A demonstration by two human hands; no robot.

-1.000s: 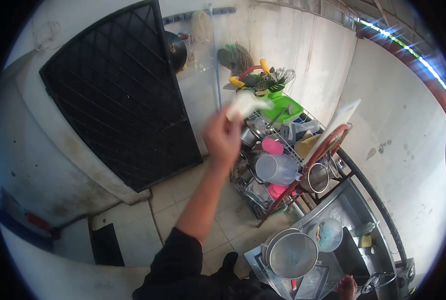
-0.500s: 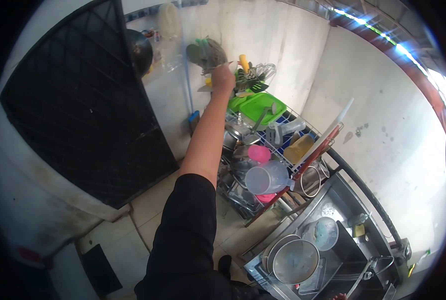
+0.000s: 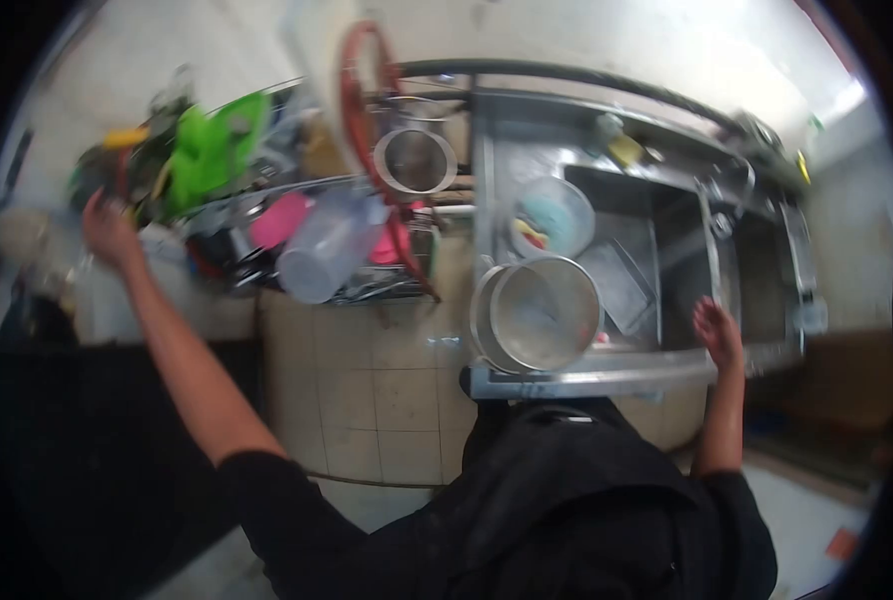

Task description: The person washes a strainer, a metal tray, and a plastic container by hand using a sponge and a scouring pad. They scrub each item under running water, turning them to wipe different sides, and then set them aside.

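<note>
My left hand (image 3: 112, 232) is stretched out at the far left, beside the dark utensils (image 3: 92, 175) at the rack's end. Motion blurs its fingers, and whether they hold anything is unclear. The bright green tray (image 3: 217, 150) lies right of it, with a pink cup (image 3: 280, 220) and a clear plastic jug (image 3: 322, 250) farther along the rack. My right hand (image 3: 717, 333) hovers over the front of the metal sink, its fingers loosely apart and nothing visible in them. Metal pots (image 3: 547, 312) stand left of it, near a clear tub (image 3: 554, 218) with a bluish cloth inside.
A red frame (image 3: 357, 90) rises between the rack and the sink (image 3: 487, 150). A round metal strainer or pot (image 3: 415, 160) sits beside it. The faucet (image 3: 724, 222) stands at the sink's right, and a yellow sponge (image 3: 626, 151) lies at its back. Tiled floor (image 3: 357, 400) shows below.
The view has swung right, towards the sink. My left hand now appears at the far left, still near the utensils. My right hand, barely visible at the bottom edge before, now shows over the sink.
</note>
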